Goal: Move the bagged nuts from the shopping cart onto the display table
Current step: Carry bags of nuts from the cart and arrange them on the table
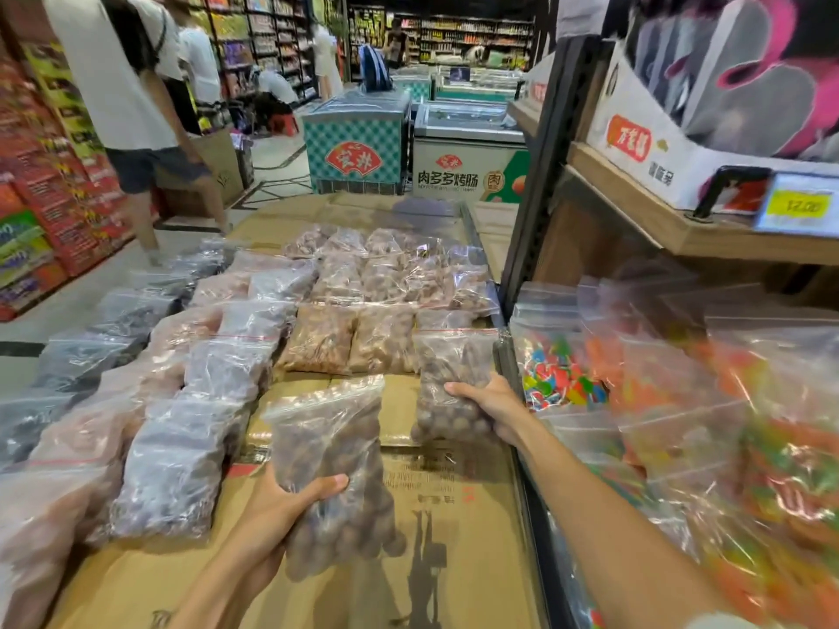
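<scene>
Clear plastic: zip bags, red seal strips, round brown nuts inside.
My left hand (281,501): curled round the near bag of nuts (336,474), thumb across its front; bag upright, lower end against the cardboard.
My right hand (488,404): gripping a second bag of nuts (454,383) at its right side, fingers wrapped behind, thumb on the front; it stands at the table's right edge.
Display table (458,501): topped with flattened brown cardboard.
Rows already laid (345,320): paler nut bags just beyond both of mine; darker bags in columns on my left.
Right side: bags of coloured sweets (563,379), blurred.
Aisle: a person (131,93) standing far left, chest freezers (358,143) behind.
</scene>
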Demonstrator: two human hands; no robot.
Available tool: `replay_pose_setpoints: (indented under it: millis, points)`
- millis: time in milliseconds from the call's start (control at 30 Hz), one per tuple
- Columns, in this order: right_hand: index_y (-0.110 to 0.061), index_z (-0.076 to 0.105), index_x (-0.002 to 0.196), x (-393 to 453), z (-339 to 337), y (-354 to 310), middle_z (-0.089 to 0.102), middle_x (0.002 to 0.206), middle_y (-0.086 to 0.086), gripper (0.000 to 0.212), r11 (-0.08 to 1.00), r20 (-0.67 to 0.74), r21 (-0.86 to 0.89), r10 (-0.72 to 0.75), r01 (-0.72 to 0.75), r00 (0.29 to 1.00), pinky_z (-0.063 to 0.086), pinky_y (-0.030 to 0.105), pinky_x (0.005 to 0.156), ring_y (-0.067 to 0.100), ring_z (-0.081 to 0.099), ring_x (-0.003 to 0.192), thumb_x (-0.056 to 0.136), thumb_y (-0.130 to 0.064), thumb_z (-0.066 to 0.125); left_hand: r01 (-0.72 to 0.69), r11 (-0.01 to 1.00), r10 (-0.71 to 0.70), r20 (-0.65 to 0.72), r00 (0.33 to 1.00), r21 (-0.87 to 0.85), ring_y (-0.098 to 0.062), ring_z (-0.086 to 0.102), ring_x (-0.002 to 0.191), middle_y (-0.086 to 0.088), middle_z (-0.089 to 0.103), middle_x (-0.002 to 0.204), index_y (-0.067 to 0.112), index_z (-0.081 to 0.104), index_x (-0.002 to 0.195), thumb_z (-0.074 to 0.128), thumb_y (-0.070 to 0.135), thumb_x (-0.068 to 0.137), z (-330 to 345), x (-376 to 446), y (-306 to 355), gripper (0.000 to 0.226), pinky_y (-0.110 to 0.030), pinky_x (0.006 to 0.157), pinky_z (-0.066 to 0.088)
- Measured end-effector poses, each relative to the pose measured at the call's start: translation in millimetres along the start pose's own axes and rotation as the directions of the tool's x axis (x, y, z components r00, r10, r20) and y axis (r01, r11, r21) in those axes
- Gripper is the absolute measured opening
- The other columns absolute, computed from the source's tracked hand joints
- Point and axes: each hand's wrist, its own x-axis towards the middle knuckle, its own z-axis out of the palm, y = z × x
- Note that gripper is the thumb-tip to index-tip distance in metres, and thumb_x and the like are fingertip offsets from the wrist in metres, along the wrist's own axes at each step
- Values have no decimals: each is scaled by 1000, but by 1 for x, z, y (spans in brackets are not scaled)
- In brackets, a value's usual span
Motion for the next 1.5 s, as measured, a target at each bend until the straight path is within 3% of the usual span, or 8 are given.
replay_pose_setpoints:
  millis: [233,367,567,800,967,1133,1400,1500]
  points:
    - [-11,47,113,38,0,1,61,112,4,71,989,-18,-126,79,-81,997,51,30,82,18,60,96,59,-36,87,73,997,-74,-34,997,-37,-25,67,102,-5,68,116,15,49,131,93,27,33,4,26,-9,109,-42,90,51]
    - [-10,48,127,44,7,0,62,121,5,79,976,-38,-218,18,-25,999,48,30,87,20,61,103,62,-34,84,62,997,-63,-3,998,-41,-25,69,98,-7,70,111,12,54,126,88,25,35,13,40,-8,98,-37,84,52]
    - [-10,52,115,43,28,5,61,113,5,74,955,-193,-296,-72,12,979,50,41,93,24,60,105,54,-44,76,56,996,-55,16,998,-67,-26,69,98,-8,71,110,13,55,124,86,23,37,26,54,-10,92,-36,81,53]
    - [-17,59,87,37,22,8,68,87,-1,24,972,-158,-234,-63,24,985,53,30,78,17,65,83,73,-21,78,87,990,-81,54,995,-109,-31,65,105,-13,68,115,10,53,127,87,20,46,20,48,-22,88,-47,99,44]
    - [-10,57,111,37,24,12,64,105,1,45,980,-168,-197,-68,34,983,49,31,89,20,62,99,74,-23,79,94,991,-92,25,995,-96,-29,64,108,-10,68,117,14,53,128,91,25,43,12,43,-26,94,-50,101,42]
    - [-9,55,123,38,14,12,63,119,7,86,923,-198,-380,-142,58,970,50,43,95,25,60,109,55,-58,77,82,991,-82,8,997,-109,-27,61,113,-6,65,122,20,49,132,93,27,42,6,40,-25,100,-51,104,39]
    - [-7,43,135,16,0,8,52,135,11,65,892,-125,-437,-186,114,975,44,39,101,25,51,121,85,-45,63,88,985,-84,39,996,-148,-29,59,115,-7,62,127,18,48,135,93,23,45,14,44,-29,101,-52,106,35]
    - [-11,29,147,-9,-18,8,38,149,7,62,749,-51,-624,-324,223,945,31,40,113,23,35,136,94,-33,53,102,989,-96,62,993,-111,-30,67,101,-11,70,113,12,53,127,87,19,42,26,47,-27,92,-45,93,48]
